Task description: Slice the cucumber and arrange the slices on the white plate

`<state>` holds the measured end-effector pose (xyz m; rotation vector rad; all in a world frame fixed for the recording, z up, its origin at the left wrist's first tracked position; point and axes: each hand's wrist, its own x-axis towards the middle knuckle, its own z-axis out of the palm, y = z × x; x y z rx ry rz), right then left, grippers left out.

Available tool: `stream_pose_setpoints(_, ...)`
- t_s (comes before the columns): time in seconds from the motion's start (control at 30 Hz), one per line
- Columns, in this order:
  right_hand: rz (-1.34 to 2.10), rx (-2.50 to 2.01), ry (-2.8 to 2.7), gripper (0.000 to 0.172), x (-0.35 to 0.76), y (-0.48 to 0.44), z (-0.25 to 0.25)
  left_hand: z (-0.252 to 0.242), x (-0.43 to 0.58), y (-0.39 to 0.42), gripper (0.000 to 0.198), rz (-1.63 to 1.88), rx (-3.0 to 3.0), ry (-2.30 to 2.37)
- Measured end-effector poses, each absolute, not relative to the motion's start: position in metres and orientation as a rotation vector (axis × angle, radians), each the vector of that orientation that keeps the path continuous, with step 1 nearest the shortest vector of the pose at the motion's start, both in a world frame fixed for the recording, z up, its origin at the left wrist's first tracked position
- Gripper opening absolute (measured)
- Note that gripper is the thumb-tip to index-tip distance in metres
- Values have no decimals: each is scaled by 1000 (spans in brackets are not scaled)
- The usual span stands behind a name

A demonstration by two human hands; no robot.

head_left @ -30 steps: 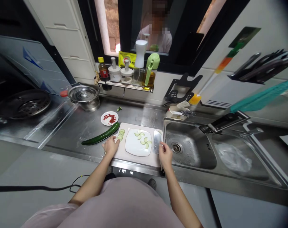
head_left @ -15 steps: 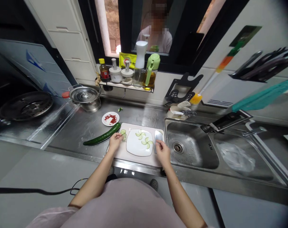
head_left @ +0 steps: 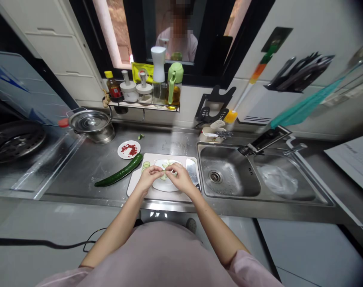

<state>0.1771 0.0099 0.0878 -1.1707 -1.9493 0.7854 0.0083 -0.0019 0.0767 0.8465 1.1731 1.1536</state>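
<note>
Above the white plate (head_left: 166,186), my left hand (head_left: 149,178) and my right hand (head_left: 180,178) meet at the fingertips, both pinched on a thin cucumber slice (head_left: 164,171). Pale green cucumber slices lie on the plate, partly hidden by my fingers. The plate rests on a light cutting board (head_left: 148,194). At the board's upper left corner are more cucumber slices (head_left: 146,164), just beyond my left hand. A knife (head_left: 192,169) lies along the board's right side, beside my right hand. Left of the board is a long dark green cucumber (head_left: 120,174).
A small white dish (head_left: 121,153) with red pieces and some cucumber scraps (head_left: 141,136) sit behind the cucumber. The lidded steel pot (head_left: 100,133) stands further left. To the right is the sink (head_left: 229,187). Bottles line a wall rack (head_left: 145,105).
My right hand has left the knife and moved left over the plate. My left hand has moved from the slices at the board's left to meet it. The camera view has shifted.
</note>
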Motion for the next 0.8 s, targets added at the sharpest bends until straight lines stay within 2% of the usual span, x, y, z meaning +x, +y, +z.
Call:
stream_pose_setpoints(0.23,841,-1155,-1865,9,180,10,83,73,10,-6,33,1204,922,1245)
stream_pose_setpoints(0.57,719,-1072,-1943,16,186,6,86,83,15,-8,53,972,698,1210)
stream_pose_setpoints(0.8,656,-1072,-1990,15,190,3,81,83,17,-6,55,1018,760,1270)
